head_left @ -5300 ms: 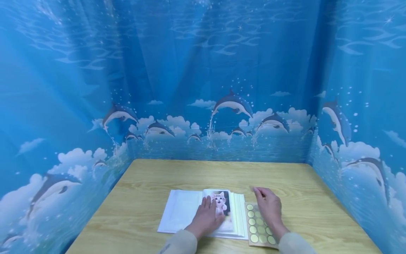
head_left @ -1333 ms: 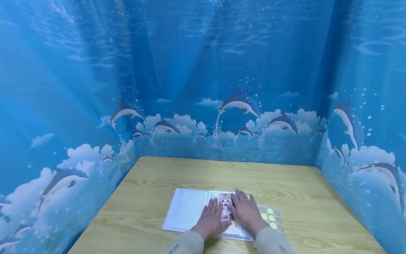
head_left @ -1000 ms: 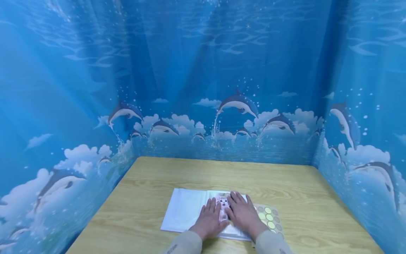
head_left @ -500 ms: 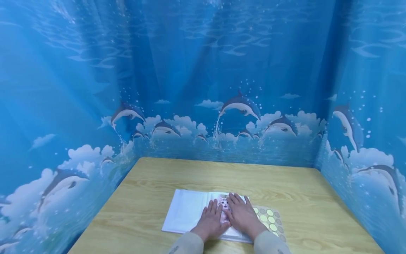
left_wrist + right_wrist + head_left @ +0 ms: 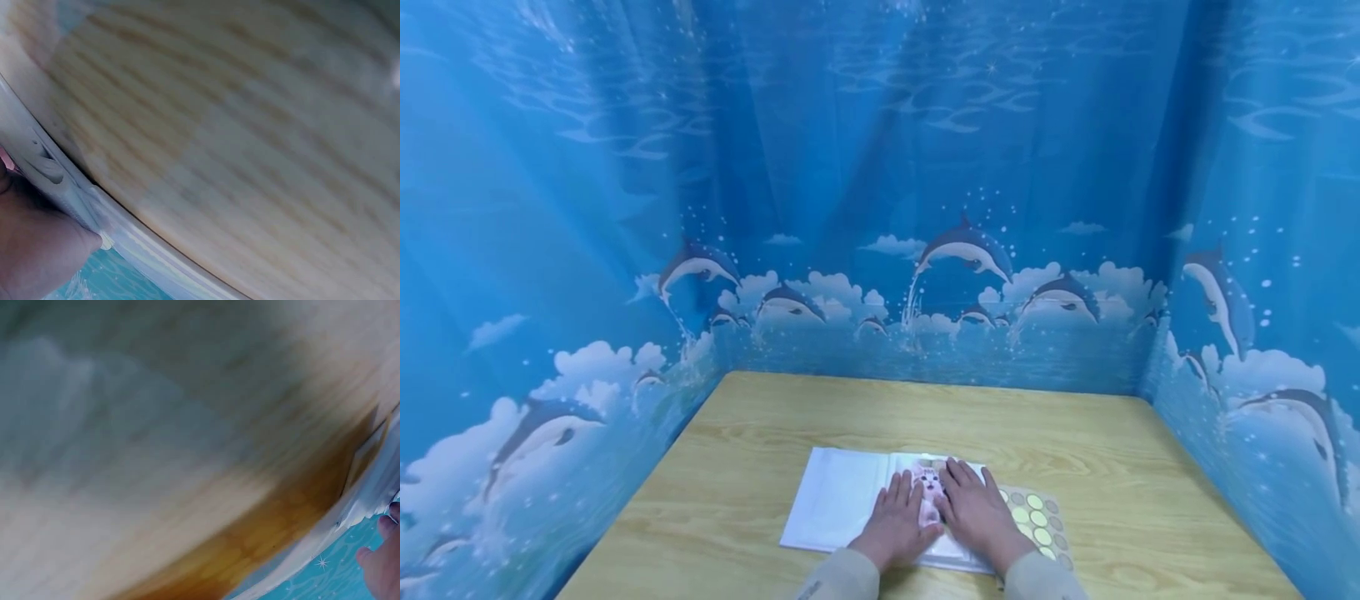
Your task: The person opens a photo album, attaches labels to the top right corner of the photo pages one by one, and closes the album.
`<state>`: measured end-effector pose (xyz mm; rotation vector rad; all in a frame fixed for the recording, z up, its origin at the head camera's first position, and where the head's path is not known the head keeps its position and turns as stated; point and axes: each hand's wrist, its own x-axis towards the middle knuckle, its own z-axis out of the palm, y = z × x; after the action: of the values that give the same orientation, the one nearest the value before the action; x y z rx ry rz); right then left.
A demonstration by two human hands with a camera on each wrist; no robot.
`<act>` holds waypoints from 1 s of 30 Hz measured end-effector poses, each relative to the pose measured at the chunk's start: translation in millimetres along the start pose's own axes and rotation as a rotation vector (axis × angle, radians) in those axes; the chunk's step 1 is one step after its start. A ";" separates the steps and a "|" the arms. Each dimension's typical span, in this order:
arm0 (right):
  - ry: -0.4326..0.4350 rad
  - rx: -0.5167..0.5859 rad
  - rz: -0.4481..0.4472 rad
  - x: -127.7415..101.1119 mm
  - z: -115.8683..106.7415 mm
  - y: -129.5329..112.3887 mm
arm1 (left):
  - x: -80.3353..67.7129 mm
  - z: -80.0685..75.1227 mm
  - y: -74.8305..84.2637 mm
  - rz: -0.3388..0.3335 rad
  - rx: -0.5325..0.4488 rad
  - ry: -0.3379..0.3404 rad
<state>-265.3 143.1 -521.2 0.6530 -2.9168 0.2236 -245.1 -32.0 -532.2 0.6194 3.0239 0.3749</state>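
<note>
An open white album [image 5: 838, 504] lies on the wooden table [image 5: 925, 417] near its front edge. A cat photo [image 5: 928, 487] sits on the album's right page. My left hand [image 5: 897, 521] lies flat on that page, fingers straight, just left of the photo. My right hand [image 5: 977, 510] lies flat beside it, fingers straight, covering the photo's right part. The left wrist view shows the heel of the left hand [image 5: 37, 250] on the album's edge [image 5: 69, 194]. The right wrist view is blurred, with fingertips [image 5: 381, 556] at the lower right.
A tan sheet of round green stickers [image 5: 1037, 521] lies to the right of the album, partly under my right wrist. Blue dolphin-print curtains [image 5: 880, 208] wall the table at the back and on both sides.
The right hand left the sticker sheet and came left onto the photo page beside the left hand. Over the last second both hands stay flat there with only slight shifts.
</note>
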 end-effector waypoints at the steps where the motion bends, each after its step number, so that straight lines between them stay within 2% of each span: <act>1: 0.002 -0.001 -0.002 -1.1 -0.2 0.0 | -0.4 -0.9 0.6 -0.003 -0.001 -0.003; 7: 0.006 -0.005 -0.004 -7.8 -5.7 2.2 | -2.0 -3.7 2.8 -0.011 -0.001 -0.012; 14: -0.008 0.044 0.016 -14.5 -7.8 6.8 | -3.7 -5.5 4.2 -0.016 -0.022 -0.013; 22: -0.014 0.068 0.047 -21.0 -8.6 11.7 | -9.2 -17.3 10.1 -0.025 -0.010 -0.029; 30: -0.005 0.118 0.081 -27.5 -10.8 15.3 | -7.1 -13.6 5.9 -0.016 -0.047 -0.023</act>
<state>-246.2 169.9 -517.1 0.5521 -2.9560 0.4071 -237.4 -32.6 -517.7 0.5918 2.9863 0.4341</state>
